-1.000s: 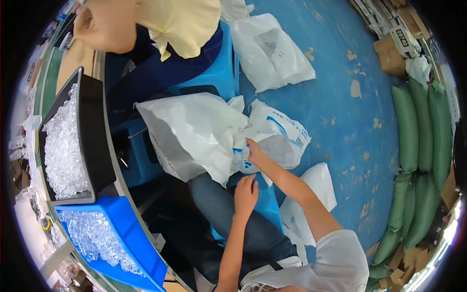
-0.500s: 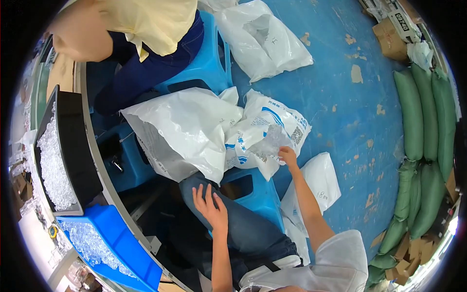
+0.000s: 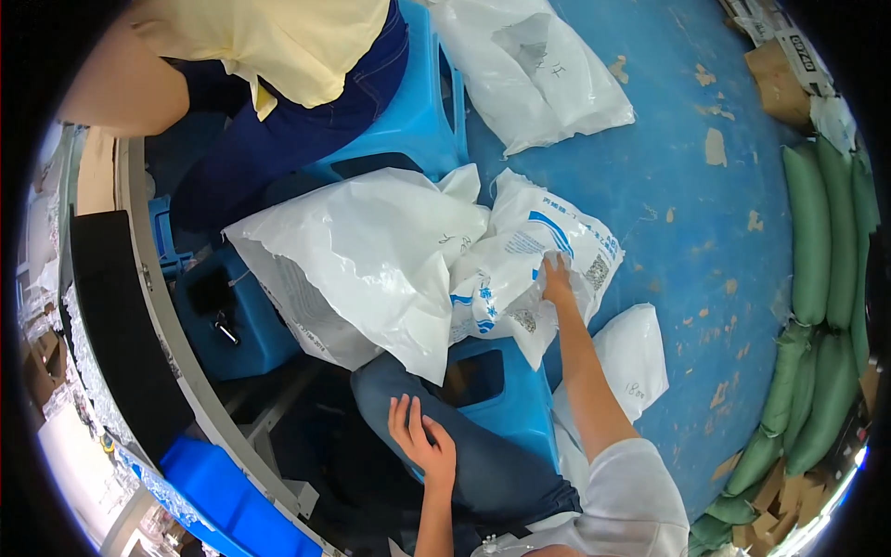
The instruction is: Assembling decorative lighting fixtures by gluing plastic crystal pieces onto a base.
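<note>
My right hand [image 3: 555,280] reaches into the mouth of a white plastic sack [image 3: 580,232] with blue printing. Its fingers are partly hidden by the sack's folds, so what they hold does not show. Clear plastic pieces [image 3: 525,320] show in the opening beside my wrist. My left hand [image 3: 427,444] hovers above my thigh, fingers spread and holding nothing. A larger white sack [image 3: 371,246] gapes open to the left, touching the printed one. A blue stool [image 3: 529,399] stands just below the printed sack.
A person in a yellow top [image 3: 288,46] sits on another blue stool [image 3: 427,121]. At left, a black tray [image 3: 125,316] and a blue bin [image 3: 232,497] line the table edge. More white sacks [image 3: 548,84] lie on the floor; green sacks [image 3: 807,241] line the right.
My right hand has moved from the near edge of the sack's opening farther into it. My left hand has lowered slightly, still empty. The view has shifted, and the seated person has moved.
</note>
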{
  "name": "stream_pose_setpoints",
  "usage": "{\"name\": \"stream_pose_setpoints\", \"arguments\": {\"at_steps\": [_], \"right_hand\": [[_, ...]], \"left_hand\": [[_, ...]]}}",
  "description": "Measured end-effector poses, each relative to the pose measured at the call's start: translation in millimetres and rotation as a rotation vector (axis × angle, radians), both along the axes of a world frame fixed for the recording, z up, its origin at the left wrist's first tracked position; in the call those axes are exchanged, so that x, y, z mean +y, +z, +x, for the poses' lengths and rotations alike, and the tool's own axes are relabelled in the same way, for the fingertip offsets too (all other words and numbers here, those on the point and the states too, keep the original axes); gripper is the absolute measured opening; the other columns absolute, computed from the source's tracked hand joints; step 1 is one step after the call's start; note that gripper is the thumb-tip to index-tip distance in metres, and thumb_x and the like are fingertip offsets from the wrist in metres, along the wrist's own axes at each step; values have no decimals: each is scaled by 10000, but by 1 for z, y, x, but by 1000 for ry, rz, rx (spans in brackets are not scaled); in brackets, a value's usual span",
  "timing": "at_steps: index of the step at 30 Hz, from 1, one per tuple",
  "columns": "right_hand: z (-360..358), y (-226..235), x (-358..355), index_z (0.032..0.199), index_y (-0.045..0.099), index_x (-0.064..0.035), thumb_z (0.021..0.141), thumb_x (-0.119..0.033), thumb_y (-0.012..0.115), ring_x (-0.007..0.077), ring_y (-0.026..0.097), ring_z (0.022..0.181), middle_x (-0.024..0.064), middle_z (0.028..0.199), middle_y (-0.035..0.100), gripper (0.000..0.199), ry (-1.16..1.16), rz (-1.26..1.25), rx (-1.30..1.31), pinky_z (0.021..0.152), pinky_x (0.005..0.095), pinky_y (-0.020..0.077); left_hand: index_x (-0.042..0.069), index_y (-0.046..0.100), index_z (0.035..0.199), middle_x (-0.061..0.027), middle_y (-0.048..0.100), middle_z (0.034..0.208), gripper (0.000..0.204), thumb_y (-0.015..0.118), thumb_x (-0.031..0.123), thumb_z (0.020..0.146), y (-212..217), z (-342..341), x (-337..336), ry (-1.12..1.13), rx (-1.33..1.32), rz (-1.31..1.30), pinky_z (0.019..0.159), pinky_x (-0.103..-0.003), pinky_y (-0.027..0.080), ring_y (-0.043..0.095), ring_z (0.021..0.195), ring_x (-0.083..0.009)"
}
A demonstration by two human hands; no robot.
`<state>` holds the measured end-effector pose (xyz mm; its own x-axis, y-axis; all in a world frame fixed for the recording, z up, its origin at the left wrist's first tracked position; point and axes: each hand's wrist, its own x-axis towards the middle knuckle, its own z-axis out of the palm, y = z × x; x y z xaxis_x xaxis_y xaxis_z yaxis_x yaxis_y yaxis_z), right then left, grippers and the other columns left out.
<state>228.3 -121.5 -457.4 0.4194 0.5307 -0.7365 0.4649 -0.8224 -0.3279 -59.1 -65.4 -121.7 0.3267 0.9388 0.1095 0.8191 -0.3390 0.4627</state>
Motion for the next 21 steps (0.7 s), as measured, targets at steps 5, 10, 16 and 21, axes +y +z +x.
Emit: {"name": "stream_pose_setpoints", "arguments": {"at_steps": [5, 10, 16, 21], "right_hand": [[28, -55, -53, 1336, 403, -141, 676, -47, 689, 468, 307, 1240, 185, 1408, 279, 726, 192, 114, -376, 959, 558, 394], [-54, -57, -13, 1241, 504, -93, 702, -22, 631, 445, 343, 1200, 124, 1347, 373, 559, -177, -37, -375, 882, 480, 497], [-25, -40, -28, 1045, 583, -42, 750, -15, 549, 387, 517, 986, 185, 1047, 564, 298, 22, 33, -452, 855, 444, 430], [-39, 11, -43, 942, 611, -77, 667, -106, 641, 318, 617, 790, 185, 903, 613, 278, -373, 217, -379, 697, 404, 486]], "left_hand": [[-40, 569, 1127, -190, 535, 1210, 338, 465, -51, 805, -4, 24, -3, 29, -113, -65, 987, -484, 355, 462, 1185, -392], [-19, 582, 1118, -176, 545, 1204, 345, 468, -39, 793, -4, 4, -1, 32, -7, -76, 995, -497, 334, 470, 1187, -371], [-27, 584, 1113, -174, 546, 1212, 329, 460, -34, 809, -6, 12, 1, -28, -58, -85, 1013, -479, 329, 465, 1188, -362], [-21, 595, 1109, -169, 551, 1202, 335, 469, -47, 800, -4, 9, 3, -20, -100, -64, 999, -473, 338, 473, 1176, -361]]}}
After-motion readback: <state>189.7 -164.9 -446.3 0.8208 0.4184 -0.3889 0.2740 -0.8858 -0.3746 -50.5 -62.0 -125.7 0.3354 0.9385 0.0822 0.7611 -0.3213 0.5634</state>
